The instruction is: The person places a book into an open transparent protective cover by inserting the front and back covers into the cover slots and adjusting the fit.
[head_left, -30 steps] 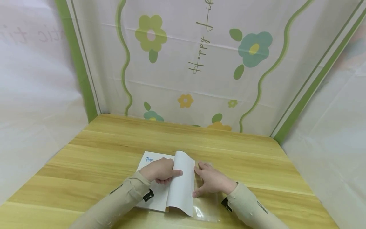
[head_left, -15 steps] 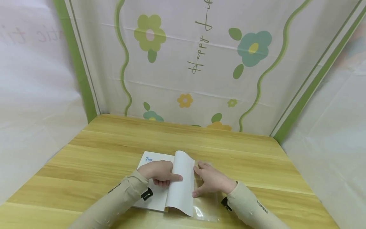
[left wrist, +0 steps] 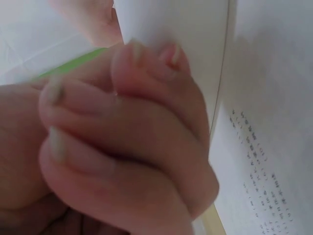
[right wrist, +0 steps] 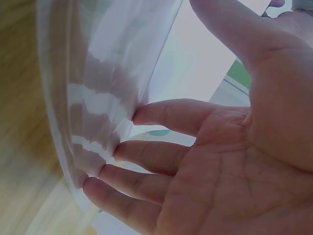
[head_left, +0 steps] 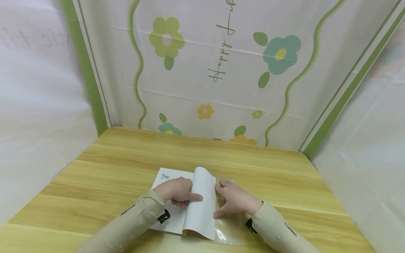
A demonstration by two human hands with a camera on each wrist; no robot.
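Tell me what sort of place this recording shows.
Probably a makeshift recording booth: a wooden table walled by flower-print plastic sheeting at the back and plain white sheeting at the sides. Only an open booklet and a clear plastic sleeve lie there.

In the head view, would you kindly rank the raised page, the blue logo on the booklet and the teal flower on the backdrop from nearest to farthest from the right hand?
1. Raised page, touching the right hand.
2. Blue logo, booklet's far left corner.
3. Teal flower, high on the backdrop.
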